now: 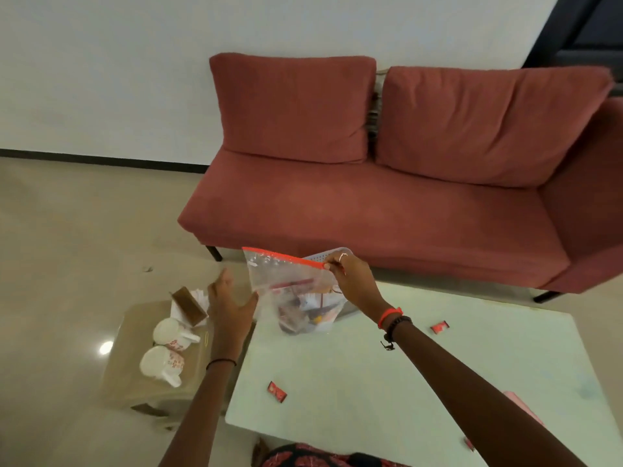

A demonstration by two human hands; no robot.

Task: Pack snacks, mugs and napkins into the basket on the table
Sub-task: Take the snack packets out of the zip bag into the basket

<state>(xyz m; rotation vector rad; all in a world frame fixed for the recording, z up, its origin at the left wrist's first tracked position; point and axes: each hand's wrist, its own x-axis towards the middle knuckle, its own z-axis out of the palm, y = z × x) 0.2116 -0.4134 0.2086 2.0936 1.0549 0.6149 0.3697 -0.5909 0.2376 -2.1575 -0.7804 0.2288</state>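
My right hand pinches the red zip edge of a clear plastic bag with snack packets inside, holding it up over the far left corner of the pale table. Behind the bag, part of a grey perforated basket shows; most of it is hidden. My left hand is open, palm toward the bag's left side, fingers apart. Two white mugs with red flower print lie on a low side table to the left. A brown napkin holder with white napkins stands behind them.
Small red snack packets lie loose on the table, and a pink item sits at the right edge. A red sofa stands just behind the table. Bare floor lies to the left.
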